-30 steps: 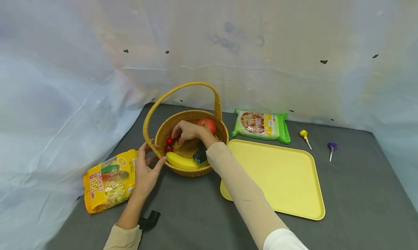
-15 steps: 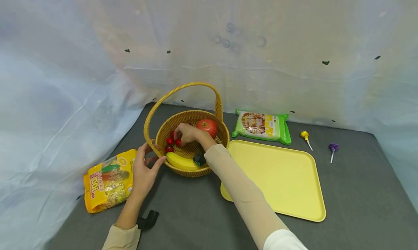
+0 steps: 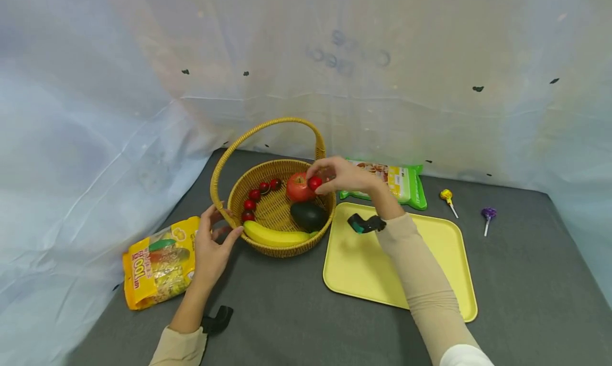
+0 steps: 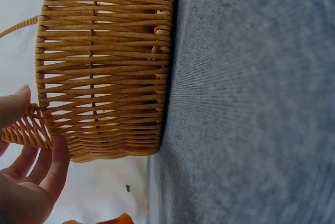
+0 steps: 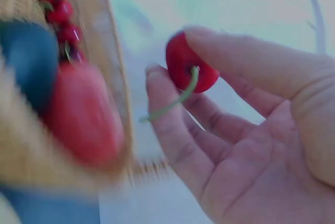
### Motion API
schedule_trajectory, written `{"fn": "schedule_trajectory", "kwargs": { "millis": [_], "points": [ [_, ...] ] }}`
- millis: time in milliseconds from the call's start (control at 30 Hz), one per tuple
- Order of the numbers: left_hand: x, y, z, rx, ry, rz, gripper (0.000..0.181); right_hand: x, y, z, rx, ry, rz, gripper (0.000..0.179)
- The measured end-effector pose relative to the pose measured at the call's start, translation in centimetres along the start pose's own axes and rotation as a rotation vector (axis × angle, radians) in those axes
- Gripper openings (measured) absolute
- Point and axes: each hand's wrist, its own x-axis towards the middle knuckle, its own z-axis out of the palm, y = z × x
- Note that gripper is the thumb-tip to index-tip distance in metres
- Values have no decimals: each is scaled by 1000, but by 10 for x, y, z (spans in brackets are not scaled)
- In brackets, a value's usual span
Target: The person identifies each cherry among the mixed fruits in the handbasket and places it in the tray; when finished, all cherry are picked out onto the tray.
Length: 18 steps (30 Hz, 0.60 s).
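Left hand, near side: thumb and fingers clamped on the foot of the handle of one wicker basket, upright on the grey table; I judge a light grip enough to prevent tipping. Beside that hand, one yellow bag; right of the basket, one yellow tray. Basket contents, near to far: one banana along the front wall, one dark oval fruit, a curved row of cherries at left, one red apple. Right hand: thumb and fingertip pinched on one single cherry at the basket's right edge, overlapping the apple in my head view; whether directly over the rim, I cannot tell. I would press softly, leave the stem free, and hold it well clear of rim and apple. Fruit nearly round, no clear long axis; the stem gives the line, curving down and left across a finger in the right wrist view. Behind the tray: one green packet.
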Motion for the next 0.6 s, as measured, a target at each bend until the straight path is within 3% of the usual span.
{"fn": "schedule_trajectory", "kwargs": {
  "millis": [100, 233, 433, 600],
  "points": [
    [0, -1, 1, -4, -1, -19, 62, -34, 19, -15, -3, 56, 19, 35],
    [0, -2, -1, 5, -6, -29, 62, -59, 49, -14, -13, 75, 82, 33],
    [1, -3, -1, 6, -20, -23, 63, -67, 80, 3, -22, 61, 120, 34],
    [2, -4, -2, 18, -22, -15, 63, -65, 82, 12, -10, 98, 122, 36]
  ]
}}
